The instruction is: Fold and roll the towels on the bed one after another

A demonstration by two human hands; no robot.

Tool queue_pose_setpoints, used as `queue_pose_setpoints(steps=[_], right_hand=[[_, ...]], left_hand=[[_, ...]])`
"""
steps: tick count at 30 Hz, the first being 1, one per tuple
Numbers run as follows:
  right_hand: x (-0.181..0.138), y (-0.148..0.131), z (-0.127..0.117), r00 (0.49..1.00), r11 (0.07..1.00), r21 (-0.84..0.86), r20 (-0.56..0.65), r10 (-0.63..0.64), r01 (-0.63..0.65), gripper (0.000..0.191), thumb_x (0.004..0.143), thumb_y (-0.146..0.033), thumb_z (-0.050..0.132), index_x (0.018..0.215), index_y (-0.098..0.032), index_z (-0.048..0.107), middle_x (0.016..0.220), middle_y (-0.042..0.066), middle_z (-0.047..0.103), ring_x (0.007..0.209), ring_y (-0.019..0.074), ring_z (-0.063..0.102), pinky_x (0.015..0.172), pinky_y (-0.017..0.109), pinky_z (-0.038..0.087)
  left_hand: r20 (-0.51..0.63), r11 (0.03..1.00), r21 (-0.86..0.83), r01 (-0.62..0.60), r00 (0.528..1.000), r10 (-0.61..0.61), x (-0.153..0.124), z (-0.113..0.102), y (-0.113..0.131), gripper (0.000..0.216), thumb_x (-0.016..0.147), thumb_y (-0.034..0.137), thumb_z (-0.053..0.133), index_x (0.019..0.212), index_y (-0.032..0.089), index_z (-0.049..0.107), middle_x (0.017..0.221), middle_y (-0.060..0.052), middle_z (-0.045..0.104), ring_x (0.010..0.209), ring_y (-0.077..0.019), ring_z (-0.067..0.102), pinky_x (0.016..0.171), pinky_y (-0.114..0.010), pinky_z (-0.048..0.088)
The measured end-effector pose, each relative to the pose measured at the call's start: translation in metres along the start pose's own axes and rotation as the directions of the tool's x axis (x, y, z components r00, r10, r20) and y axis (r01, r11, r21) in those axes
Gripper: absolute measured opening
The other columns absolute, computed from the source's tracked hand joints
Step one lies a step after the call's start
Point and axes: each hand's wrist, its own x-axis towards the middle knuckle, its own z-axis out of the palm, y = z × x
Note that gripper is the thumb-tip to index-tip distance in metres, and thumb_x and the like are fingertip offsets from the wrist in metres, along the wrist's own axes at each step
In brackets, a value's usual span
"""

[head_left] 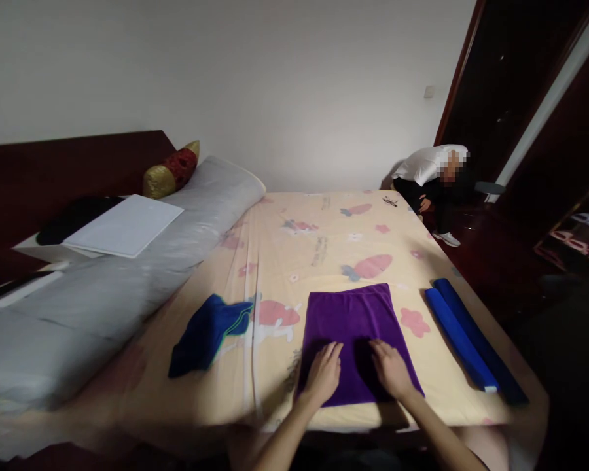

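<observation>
Looks partway: two blue strips (460, 340) seem done, right of the right hand (391, 371); purple cloth (349, 313) lies flat beneath both hands, not yet narrowed; crumpled blue cloth (203, 340), left of the left hand (325, 374), unsorted. Palms down, fingers loosely extended, grasping nothing; can't tell contact.

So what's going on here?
The wearer's left hand and right hand, both open, are over the near half of a purple cloth laid flat on a patterned bedsheet; contact is hard to tell. Two blue rolls lie to the right, a rumpled blue cloth to the left. Another person sits bent over near the far right corner.
</observation>
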Motion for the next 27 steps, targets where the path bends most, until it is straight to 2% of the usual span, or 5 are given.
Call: queue_pose_setpoints(steps=[2, 6, 15, 19, 27], right_hand=[[0.004, -0.021, 0.038, 0.995, 0.994, -0.058, -0.035, -0.093, 0.091, 0.056, 0.091, -0.017, 0.029, 0.146, -0.021, 0.041, 0.153, 0.005, 0.039, 0.141, 0.0197, 0.034, 0.115, 0.038, 0.030], [-0.004, -0.014, 0.074, 0.984, 0.979, -0.159, -0.105, -0.144, 0.127, 0.057, 0.095, -0.030, 0.033, 0.150, -0.037, 0.027, 0.154, -0.008, 0.030, 0.143, 0.0176, 0.028, 0.116, 0.039, 0.030], [-0.047, 0.101, 0.046, 0.952, 0.963, -0.266, -0.302, -0.043, -0.041, 0.067, 0.097, -0.056, 0.031, 0.153, -0.019, 0.022, 0.154, 0.010, 0.034, 0.142, 0.0267, 0.032, 0.116, 0.052, 0.024], [-0.030, 0.073, 0.054, 0.928, 0.967, -0.247, -0.370, -0.041, -0.055, 0.065, 0.098, -0.054, 0.029, 0.152, -0.018, 0.026, 0.153, 0.012, 0.034, 0.141, 0.0293, 0.032, 0.116, 0.054, 0.025], [0.019, -0.003, 0.076, 0.957, 0.953, -0.219, -0.155, -0.245, 0.209, 0.054, 0.098, -0.039, 0.032, 0.151, -0.035, 0.023, 0.155, -0.006, 0.027, 0.143, 0.0172, 0.028, 0.116, 0.037, 0.030]], left_hand=[[-0.150, 0.997, 0.042, -0.067, 0.986, 0.072, 0.007, 0.038, 0.016, 0.060, 0.089, 0.011, 0.029, 0.148, 0.018, 0.033, 0.153, -0.008, 0.040, 0.141, -0.0180, 0.035, 0.114, -0.039, 0.034], [-0.153, 0.988, 0.154, -0.011, 0.988, 0.035, -0.002, 0.082, 0.010, 0.058, 0.094, 0.024, 0.027, 0.152, 0.026, 0.024, 0.158, -0.001, 0.029, 0.145, -0.0162, 0.027, 0.117, -0.040, 0.032], [-0.349, 0.924, 0.289, 0.252, 0.926, -0.144, -0.051, 0.063, -0.065, 0.061, 0.096, 0.044, 0.035, 0.152, 0.023, 0.022, 0.154, -0.006, 0.036, 0.144, -0.0247, 0.030, 0.120, -0.052, 0.016], [-0.393, 0.933, 0.302, 0.194, 0.917, -0.063, -0.035, 0.060, -0.043, 0.059, 0.098, 0.036, 0.031, 0.153, 0.020, 0.017, 0.154, -0.006, 0.036, 0.143, -0.0244, 0.031, 0.120, -0.053, 0.017], [-0.195, 0.973, 0.232, 0.004, 0.980, 0.042, 0.015, 0.073, 0.002, 0.059, 0.097, 0.031, 0.027, 0.153, 0.028, 0.010, 0.158, 0.001, 0.024, 0.146, -0.0173, 0.022, 0.119, -0.041, 0.028]])
